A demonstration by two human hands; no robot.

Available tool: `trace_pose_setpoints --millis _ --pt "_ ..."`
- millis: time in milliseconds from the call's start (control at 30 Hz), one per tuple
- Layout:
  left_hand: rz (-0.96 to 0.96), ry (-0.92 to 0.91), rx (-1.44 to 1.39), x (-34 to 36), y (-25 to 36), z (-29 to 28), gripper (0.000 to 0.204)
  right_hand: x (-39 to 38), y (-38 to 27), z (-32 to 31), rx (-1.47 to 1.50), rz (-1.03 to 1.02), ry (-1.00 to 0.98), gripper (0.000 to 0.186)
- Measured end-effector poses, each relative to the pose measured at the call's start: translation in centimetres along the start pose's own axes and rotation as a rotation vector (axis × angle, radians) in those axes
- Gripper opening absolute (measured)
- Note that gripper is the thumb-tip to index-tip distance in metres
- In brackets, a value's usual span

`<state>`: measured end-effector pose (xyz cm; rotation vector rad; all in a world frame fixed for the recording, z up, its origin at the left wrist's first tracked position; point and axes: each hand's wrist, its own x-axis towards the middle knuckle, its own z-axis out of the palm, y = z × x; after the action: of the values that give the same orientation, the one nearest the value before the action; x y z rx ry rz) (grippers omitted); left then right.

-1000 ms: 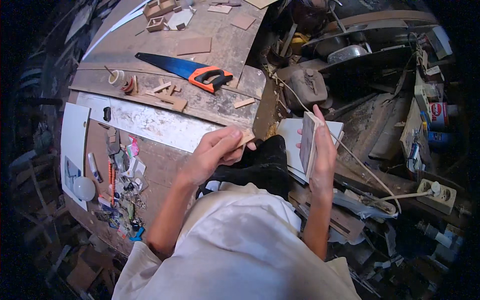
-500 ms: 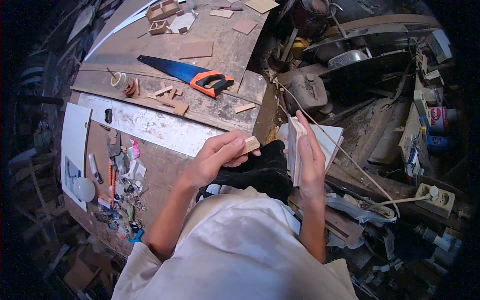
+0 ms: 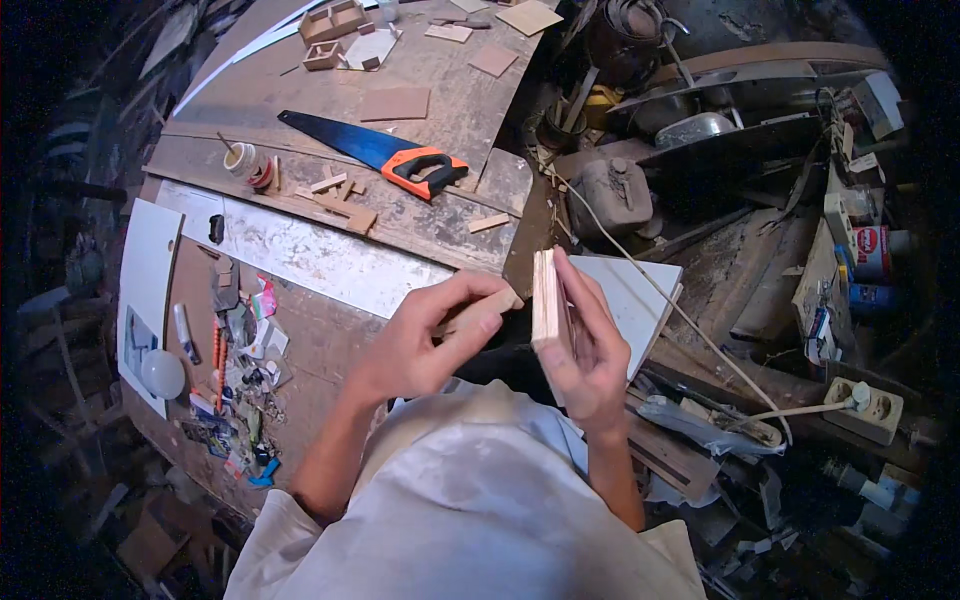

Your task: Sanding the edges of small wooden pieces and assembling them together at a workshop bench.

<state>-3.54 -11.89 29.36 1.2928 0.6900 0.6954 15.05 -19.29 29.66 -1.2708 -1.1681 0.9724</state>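
Pinched between the thumb and fingers of my left hand (image 3: 408, 345) is a small wooden block (image 3: 484, 312), its far end pointing right. My right hand (image 3: 596, 375) grips a stack of thin plywood pieces (image 3: 546, 300), held upright with their layered edges facing left and up. The block's tip sits just left of the plywood; whether they touch I cannot tell. My fingers partly cover both pieces. Behind the right hand lies a white panel (image 3: 632, 295).
On the workbench (image 3: 250, 95) lie a handsaw (image 3: 370, 150) with an orange and black handle, wood scraps (image 3: 340, 200), a jar (image 3: 245, 165) and small wooden boxes (image 3: 332, 20). Small clutter covers the left side. A cable (image 3: 690, 310) runs to a socket block (image 3: 865, 410) at right.
My right hand has brought the plywood leftward, closer to the left hand, and turned it. My left hand has tilted the wooden block, and its fingers have curled further around it.
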Motion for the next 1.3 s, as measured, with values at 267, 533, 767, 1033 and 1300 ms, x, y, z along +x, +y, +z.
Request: trace_pose_setpoints --millis 267,533,767,1033,1300 --pt "0.265 0.019 0.555 -0.3 3.6 0.4 0.023 -0.1 -0.7 -0.1 -0.139 -0.153 0.016 0.094" --pt "0.366 -0.002 0.637 -0.3 4.0 0.2 0.023 -0.3 -0.7 0.4 -0.146 -0.218 0.01 0.095" --pt "0.314 0.041 0.577 -0.3 4.0 -0.6 0.024 0.2 -0.5 1.5 -0.124 -0.203 -0.003 0.091" --pt "0.341 -0.001 0.557 -0.1 4.3 -0.5 0.023 0.4 -1.1 1.7 -0.089 -0.147 0.037 0.087" --pt "0.335 0.009 0.551 -0.2 4.2 -1.0 0.023 1.2 -0.9 2.1 -0.099 -0.159 0.017 0.083"
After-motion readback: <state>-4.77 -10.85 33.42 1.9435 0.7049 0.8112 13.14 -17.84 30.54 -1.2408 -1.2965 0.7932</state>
